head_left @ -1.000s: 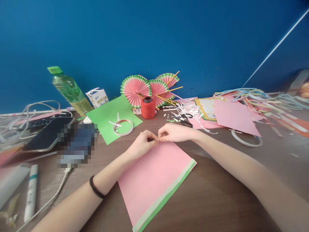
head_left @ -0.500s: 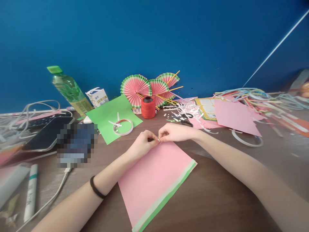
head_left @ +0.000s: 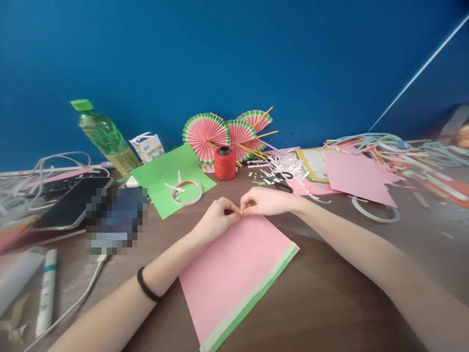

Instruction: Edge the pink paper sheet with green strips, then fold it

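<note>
A pink paper sheet (head_left: 234,269) with a pale and green strip along its right edge lies on the brown table in front of me. At its far corner my left hand (head_left: 216,218) and my right hand (head_left: 264,201) meet, fingertips pinched together on the sheet's corner, where a tiny pale bit shows between them. Both hands are closed in a pinch. A black band sits on my left wrist.
Behind the hands lie a green sheet (head_left: 168,178) with a tape ring (head_left: 186,192), a red thread spool (head_left: 224,163), pink paper fans (head_left: 223,134), scissors (head_left: 283,185) among paper scraps, and a loose pink sheet (head_left: 355,177). A green bottle (head_left: 104,137), cables and a pen (head_left: 46,293) lie left.
</note>
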Action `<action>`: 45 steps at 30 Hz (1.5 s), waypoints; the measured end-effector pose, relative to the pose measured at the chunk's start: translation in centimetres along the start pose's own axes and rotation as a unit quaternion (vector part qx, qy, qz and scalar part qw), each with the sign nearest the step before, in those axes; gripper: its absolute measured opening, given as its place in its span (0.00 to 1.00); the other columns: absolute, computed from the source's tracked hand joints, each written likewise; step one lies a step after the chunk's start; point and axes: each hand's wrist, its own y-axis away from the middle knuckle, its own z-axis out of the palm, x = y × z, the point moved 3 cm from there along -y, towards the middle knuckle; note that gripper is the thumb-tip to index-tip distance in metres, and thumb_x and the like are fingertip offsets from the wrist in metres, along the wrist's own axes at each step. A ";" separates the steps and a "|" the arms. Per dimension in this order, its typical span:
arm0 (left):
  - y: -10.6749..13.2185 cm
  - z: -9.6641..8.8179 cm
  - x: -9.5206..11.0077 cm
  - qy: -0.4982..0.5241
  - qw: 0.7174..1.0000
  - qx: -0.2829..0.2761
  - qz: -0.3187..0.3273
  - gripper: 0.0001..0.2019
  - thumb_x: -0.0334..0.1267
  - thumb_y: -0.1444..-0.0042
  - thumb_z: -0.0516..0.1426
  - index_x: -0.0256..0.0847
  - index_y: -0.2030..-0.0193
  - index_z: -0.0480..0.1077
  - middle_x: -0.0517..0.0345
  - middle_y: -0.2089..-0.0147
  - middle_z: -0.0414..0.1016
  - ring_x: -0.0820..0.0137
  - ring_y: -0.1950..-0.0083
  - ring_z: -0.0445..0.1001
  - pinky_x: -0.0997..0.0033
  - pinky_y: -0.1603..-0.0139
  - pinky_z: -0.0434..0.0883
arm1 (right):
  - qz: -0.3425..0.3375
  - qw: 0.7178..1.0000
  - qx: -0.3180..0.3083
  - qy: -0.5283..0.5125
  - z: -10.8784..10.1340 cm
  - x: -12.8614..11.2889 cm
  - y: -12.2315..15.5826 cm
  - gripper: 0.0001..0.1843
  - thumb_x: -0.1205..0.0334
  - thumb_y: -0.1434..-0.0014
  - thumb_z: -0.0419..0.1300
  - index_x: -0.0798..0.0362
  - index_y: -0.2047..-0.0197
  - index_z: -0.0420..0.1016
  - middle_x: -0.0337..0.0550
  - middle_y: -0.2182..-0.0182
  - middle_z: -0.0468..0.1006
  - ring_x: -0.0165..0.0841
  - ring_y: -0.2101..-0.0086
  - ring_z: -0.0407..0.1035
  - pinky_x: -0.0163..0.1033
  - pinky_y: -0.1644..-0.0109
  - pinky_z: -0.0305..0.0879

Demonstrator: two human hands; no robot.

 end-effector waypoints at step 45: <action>0.1 0.1 0.0 -0.003 1.000 -0.003 -0.004 0.05 0.36 0.57 0.54 0.40 0.74 0.71 0.57 0.65 0.70 0.65 0.58 0.68 0.66 0.55 0.64 | 0.012 1.000 -0.011 0.012 -0.3 -0.7 0.5 0.11 0.63 0.54 0.52 0.55 0.71 0.74 0.37 0.75 0.74 0.26 0.76 0.62 0.31 0.74 0.52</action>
